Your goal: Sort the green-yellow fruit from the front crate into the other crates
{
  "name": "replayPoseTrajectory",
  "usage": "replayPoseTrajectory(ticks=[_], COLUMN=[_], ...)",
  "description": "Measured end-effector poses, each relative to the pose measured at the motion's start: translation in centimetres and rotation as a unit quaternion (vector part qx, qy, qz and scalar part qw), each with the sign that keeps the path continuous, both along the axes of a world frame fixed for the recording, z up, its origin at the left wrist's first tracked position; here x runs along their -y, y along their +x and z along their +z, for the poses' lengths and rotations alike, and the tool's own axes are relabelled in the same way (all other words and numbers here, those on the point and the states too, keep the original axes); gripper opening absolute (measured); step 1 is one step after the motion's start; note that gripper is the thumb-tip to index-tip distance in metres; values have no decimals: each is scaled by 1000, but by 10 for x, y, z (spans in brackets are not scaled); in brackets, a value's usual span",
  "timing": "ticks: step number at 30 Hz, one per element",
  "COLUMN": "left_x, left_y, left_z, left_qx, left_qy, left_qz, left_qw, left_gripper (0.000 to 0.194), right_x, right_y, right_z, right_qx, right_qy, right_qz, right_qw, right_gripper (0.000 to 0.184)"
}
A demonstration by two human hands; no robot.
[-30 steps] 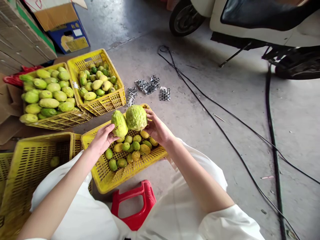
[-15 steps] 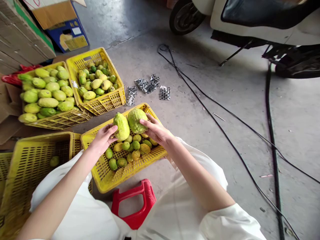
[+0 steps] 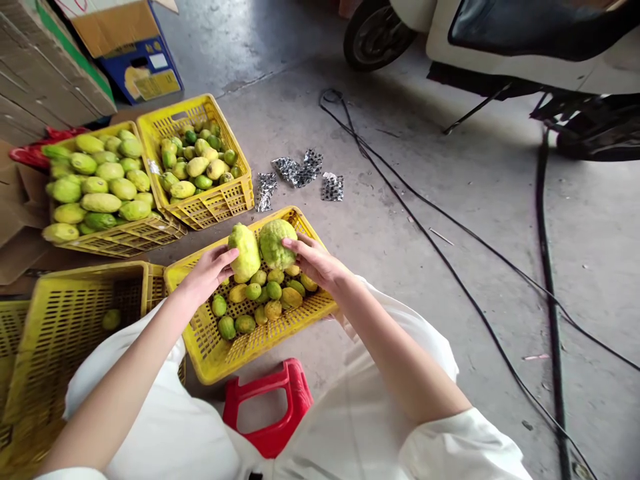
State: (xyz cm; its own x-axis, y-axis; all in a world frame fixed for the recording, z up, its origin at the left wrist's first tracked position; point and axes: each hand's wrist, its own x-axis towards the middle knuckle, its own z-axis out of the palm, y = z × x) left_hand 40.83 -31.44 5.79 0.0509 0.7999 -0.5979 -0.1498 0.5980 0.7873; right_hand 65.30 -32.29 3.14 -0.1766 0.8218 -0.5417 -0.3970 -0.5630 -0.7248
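My left hand (image 3: pixel 210 270) is closed around a large yellow-green citron (image 3: pixel 245 253), its thumb on the near left side. In my right hand (image 3: pixel 317 261) is a rounder, bumpy green citron (image 3: pixel 274 244), with the thumb lying across its front. Both fruits are held side by side, a narrow gap between them, above a yellow plastic crate (image 3: pixel 213 363). Inside that crate lie several smaller green and yellow fruits (image 3: pixel 273 291). The fingers behind each citron are partly hidden.
Two yellow crates full of fruit, one left (image 3: pixel 120 243) and one right of it (image 3: pixel 215 207), stand beyond. Another crate (image 3: pixel 65 320) at left holds one visible fruit. A red stool (image 3: pixel 270 437), silver wrappers (image 3: pixel 295 170), black cables (image 3: pixel 440 260) and a scooter (image 3: pixel 500 60) are around.
Both citrons have turned in my hands and come slightly lower. My right thumb has moved onto the front of its fruit. The camera view has shifted a little.
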Motion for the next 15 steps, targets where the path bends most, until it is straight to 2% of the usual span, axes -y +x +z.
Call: replayPoseTrajectory(ticks=[3, 8, 15], left_x=[3, 6, 3], left_y=[3, 7, 6], left_z=[1, 7, 16], left_qx=[12, 18, 19], left_qy=[-13, -58, -73], left_qz=[25, 63, 64], left_qw=[1000, 996, 995], left_gripper=[48, 26, 24], right_x=[-2, -3, -4], right_y=[-1, -3, 1], right_z=[1, 4, 8], right_qx=[-2, -10, -6], right_qy=[0, 2, 17], right_qz=[2, 1, 5], right_qw=[1000, 1000, 1000], right_gripper=[58, 48, 50])
